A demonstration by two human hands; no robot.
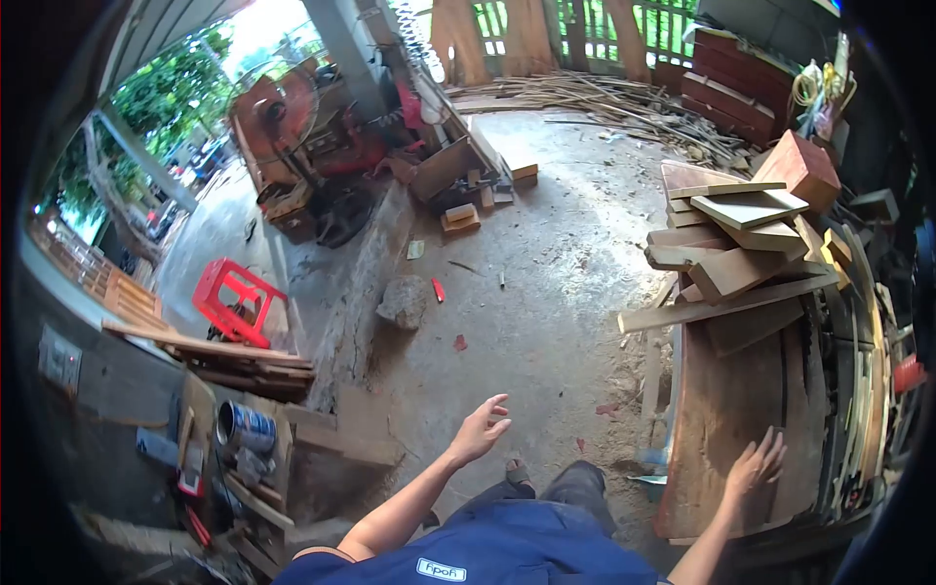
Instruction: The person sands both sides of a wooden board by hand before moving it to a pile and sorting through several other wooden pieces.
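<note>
My left hand [480, 430] is raised over the concrete floor in front of my body, its fingers apart and nothing in them. On the right, my right hand [756, 462] is over a wide brown wooden board [717, 414], fingers spread and holding nothing; whether it touches the board I cannot tell. Beyond that hand, a pile of cut wood pieces [751, 273] lies across the far part of the board. A pale flat piece [746, 208] rests near the top of the pile.
A red plastic stool [234, 302] lies at the left. A rock [403, 301] sits beside the low concrete ledge [351, 302]. Near my left side is an open can [246, 427]. A fan [276, 109] stands farther back, and long sticks [604, 105] lie along the fence.
</note>
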